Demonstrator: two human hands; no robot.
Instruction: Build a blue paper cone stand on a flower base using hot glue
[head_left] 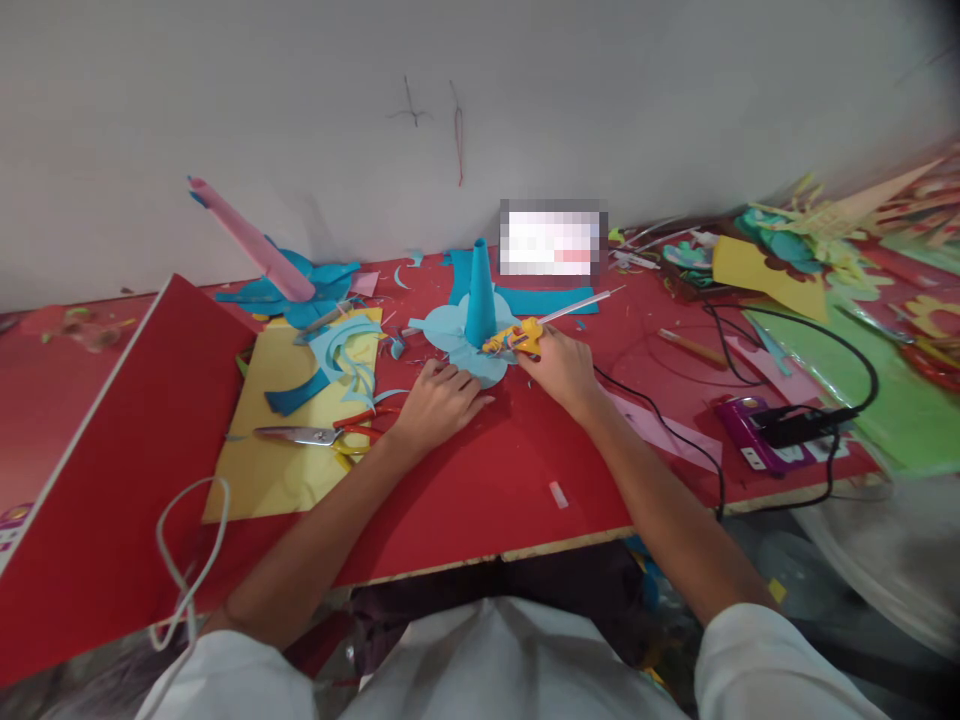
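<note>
A light blue paper flower base (444, 326) lies on the red table, and a darker blue paper cone (481, 300) stands upright on it. My right hand (561, 372) is closed around a yellow glue gun (525, 338), whose nozzle is at the foot of the cone. From the gun's back end a clear glue stick (574, 307) sticks out to the right. My left hand (442, 402) rests with fingers lying flat at the near left edge of the flower base, holding nothing. Whether its fingertips press on the paper is hard to see.
Orange-handled scissors (300, 436) and blue scraps lie on yellow paper (277, 478) at left. A red board (142, 450) leans up beside them. Behind is a pink paper tube (255, 240) on blue petals. A purple power strip (757, 440) with black cables sits right.
</note>
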